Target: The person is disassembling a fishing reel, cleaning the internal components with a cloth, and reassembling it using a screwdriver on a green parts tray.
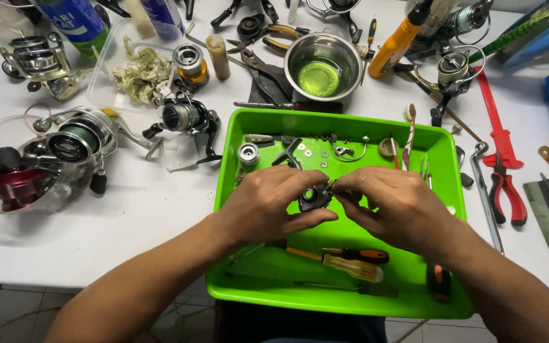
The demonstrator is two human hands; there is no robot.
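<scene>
Over the middle of the green tray [443, 190] we hold a small dark reel body [314, 198] — our left hand [268, 206] wrapped around it, our right hand [395, 203] pinching at its top edge. Washers [316, 154], a spool [248, 153] and a bail wire [351, 152] lie loose at the tray's far end, screwdrivers [351, 262] at its near end — so the reel looks stripped down, with reassembly mostly left.

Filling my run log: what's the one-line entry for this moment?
left hand: holds reel body | right hand: fingers on it | over green tray
</scene>
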